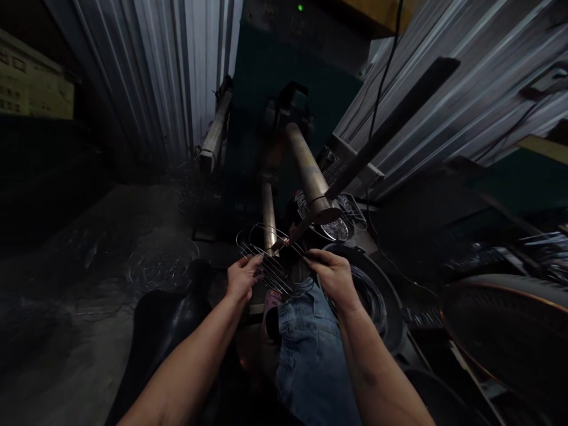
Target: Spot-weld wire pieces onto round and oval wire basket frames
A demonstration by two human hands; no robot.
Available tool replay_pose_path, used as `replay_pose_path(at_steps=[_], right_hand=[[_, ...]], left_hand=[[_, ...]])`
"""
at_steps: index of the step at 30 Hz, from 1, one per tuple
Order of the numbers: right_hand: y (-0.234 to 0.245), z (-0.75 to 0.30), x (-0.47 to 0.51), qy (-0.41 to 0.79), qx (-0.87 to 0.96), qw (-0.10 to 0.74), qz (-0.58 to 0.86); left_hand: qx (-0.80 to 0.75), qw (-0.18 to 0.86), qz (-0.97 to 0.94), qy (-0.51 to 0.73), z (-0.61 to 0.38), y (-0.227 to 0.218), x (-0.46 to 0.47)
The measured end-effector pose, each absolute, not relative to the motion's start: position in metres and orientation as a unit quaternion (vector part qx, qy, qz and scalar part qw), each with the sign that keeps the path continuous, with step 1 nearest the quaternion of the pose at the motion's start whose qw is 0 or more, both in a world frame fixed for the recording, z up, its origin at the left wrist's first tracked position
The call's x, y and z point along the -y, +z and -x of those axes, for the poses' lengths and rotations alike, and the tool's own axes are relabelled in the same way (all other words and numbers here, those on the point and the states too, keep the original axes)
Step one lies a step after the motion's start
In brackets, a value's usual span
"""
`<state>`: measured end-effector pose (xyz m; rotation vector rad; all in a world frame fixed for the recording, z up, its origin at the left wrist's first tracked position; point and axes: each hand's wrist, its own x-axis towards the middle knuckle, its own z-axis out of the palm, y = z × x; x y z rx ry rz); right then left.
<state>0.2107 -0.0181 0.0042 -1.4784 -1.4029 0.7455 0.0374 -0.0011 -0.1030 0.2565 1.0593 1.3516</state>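
A small wire grille (270, 255), made of an oval ring crossed by parallel wires, is held between both hands just in front of a welding machine. My left hand (242, 278) grips its left edge with fingers curled round the wires. My right hand (332, 273) pinches its right edge. The grille rests against the lower metal arm (267, 214) of the machine. The thick upper arm (307, 168) ends in a tip just above the grille. My denim-clad knee (310, 337) is below the hands.
The green machine body (284, 71) stands ahead with a lit green lamp. A pile of finished wire grilles (160, 265) lies on the floor at left. A dark bin of wire rings (377, 296) sits at right. Corrugated metal walls (465, 89) close both sides.
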Motion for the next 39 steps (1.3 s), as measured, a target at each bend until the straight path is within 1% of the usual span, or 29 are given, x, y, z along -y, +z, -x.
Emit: replay_pose_path(at_steps=[10,12,15,16,17,19,20,22,24,26,27,30,32,33,36,39], right_hand=[[0.003,-0.211,0.017,0.284,0.578,0.463,0.609],[0.003,-0.21,0.024,0.215,0.599,0.465,0.615],[-0.006,-0.199,0.053,0.023,0.661,0.465,0.588],[-0.013,-0.192,0.066,-0.025,0.693,0.454,0.56],[-0.024,-0.183,0.08,-0.044,0.729,0.434,0.527],[-0.051,-0.164,0.105,-0.037,0.79,0.377,0.482],[-0.065,-0.155,0.114,-0.033,0.795,0.346,0.498],[-0.088,-0.138,0.126,-0.016,0.765,0.281,0.579],[-0.097,-0.128,0.129,0.023,0.728,0.22,0.649],[-0.09,-0.128,0.127,0.062,0.703,0.183,0.684],[-0.082,-0.132,0.124,0.069,0.692,0.18,0.696],[-0.045,-0.158,0.117,0.045,0.651,0.183,0.735],[-0.016,-0.181,0.119,0.015,0.613,0.181,0.769],[-0.001,-0.194,0.123,-0.001,0.598,0.18,0.781],[0.034,-0.244,0.148,-0.048,0.543,0.156,0.824],[0.051,-0.319,0.189,-0.057,0.448,0.129,0.883]], left_hand=[[-0.462,0.651,-0.119,0.591,-0.036,-0.097,0.001],[-0.453,0.654,-0.119,0.594,-0.036,-0.096,0.002],[-0.445,0.652,-0.119,0.603,-0.037,-0.096,0.005],[-0.444,0.646,-0.119,0.61,-0.038,-0.097,0.008],[-0.445,0.637,-0.121,0.618,-0.039,-0.098,0.011],[-0.454,0.612,-0.142,0.632,-0.041,-0.099,0.019],[-0.463,0.597,-0.162,0.635,-0.041,-0.099,0.024],[-0.488,0.566,-0.216,0.628,-0.041,-0.097,0.037],[-0.521,0.531,-0.276,0.609,-0.039,-0.092,0.051],[-0.544,0.503,-0.339,0.579,-0.038,-0.082,0.064],[-0.541,0.504,-0.368,0.564,-0.038,-0.076,0.07],[-0.448,0.569,-0.476,0.499,-0.04,-0.052,0.091],[-0.423,0.603,-0.529,0.42,-0.042,-0.035,0.109],[-0.414,0.6,-0.558,0.396,-0.041,-0.027,0.119],[-0.383,0.514,-0.657,0.398,-0.04,-0.012,0.14],[-0.405,0.413,-0.689,0.437,-0.037,-0.021,0.127]])
